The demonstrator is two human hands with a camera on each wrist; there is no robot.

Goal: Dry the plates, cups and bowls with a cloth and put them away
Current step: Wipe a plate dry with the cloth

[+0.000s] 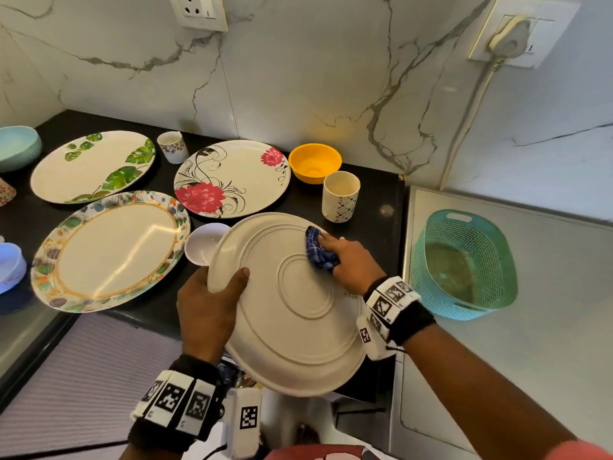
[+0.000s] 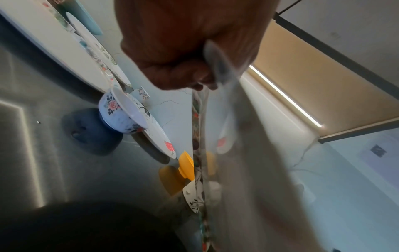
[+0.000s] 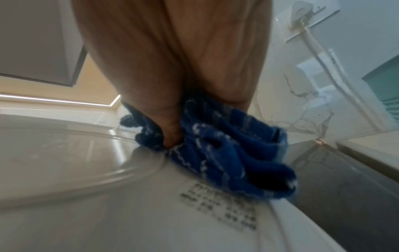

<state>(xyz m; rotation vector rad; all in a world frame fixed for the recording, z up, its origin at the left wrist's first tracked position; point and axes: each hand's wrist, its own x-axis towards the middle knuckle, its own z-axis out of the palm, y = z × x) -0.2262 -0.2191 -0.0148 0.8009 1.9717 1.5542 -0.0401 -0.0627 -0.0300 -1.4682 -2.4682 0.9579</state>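
Left grip [image 1: 207, 308]: clamps rim of plate [image 1: 292, 303], held underside up above tabletop [image 1: 371, 207] edge. Right grip [image 1: 351, 260]: bunches blue cloth [image 1: 320, 250] against plate's far side. Beyond the grips: cup [image 1: 340, 200], yellow bowl [image 1: 314, 162], flowered plate [image 1: 232, 177].

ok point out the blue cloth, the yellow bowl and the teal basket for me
blue cloth [image 1: 320, 249]: head view, on the bunched middle of the cloth.
yellow bowl [image 1: 315, 162]: head view, on the inner wall of the bowl.
teal basket [image 1: 428, 277]: head view, on the latticed left wall.
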